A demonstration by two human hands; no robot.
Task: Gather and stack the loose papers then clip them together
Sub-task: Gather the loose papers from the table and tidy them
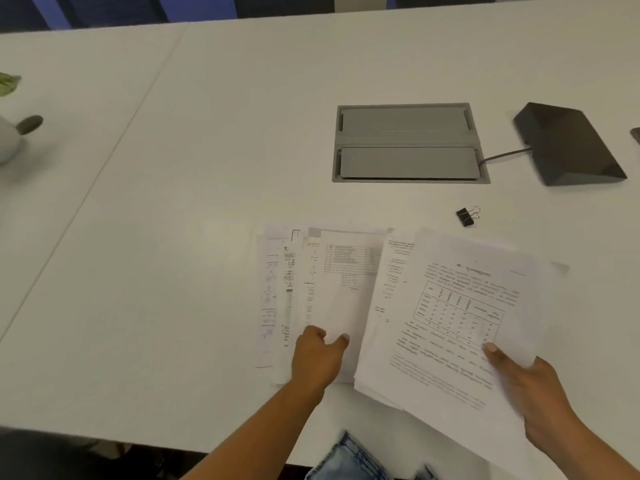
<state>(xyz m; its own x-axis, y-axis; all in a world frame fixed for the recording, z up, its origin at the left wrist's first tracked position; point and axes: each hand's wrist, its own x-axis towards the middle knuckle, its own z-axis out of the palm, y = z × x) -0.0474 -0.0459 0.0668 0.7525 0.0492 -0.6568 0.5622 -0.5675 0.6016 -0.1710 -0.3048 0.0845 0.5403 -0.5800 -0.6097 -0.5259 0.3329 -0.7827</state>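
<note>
Several printed white papers lie fanned out on the white table (pixel 173 202). My right hand (pixel 530 386) grips a tilted bundle of sheets (pixel 450 323) with a table printed on the top page; its lower corner hangs over the table's front edge. My left hand (pixel 318 355) rests on the overlapping loose sheets (pixel 332 292) to the left, thumb and fingers pressing on them. A black binder clip (pixel 467 216) lies on the table beyond the papers, apart from both hands.
A grey cable hatch (pixel 408 143) is set into the table behind the papers. A dark wedge-shaped device (pixel 568 143) with a cable sits at the right. A white pot with a plant (pixel 10 133) stands at the far left. Blue chairs line the far edge.
</note>
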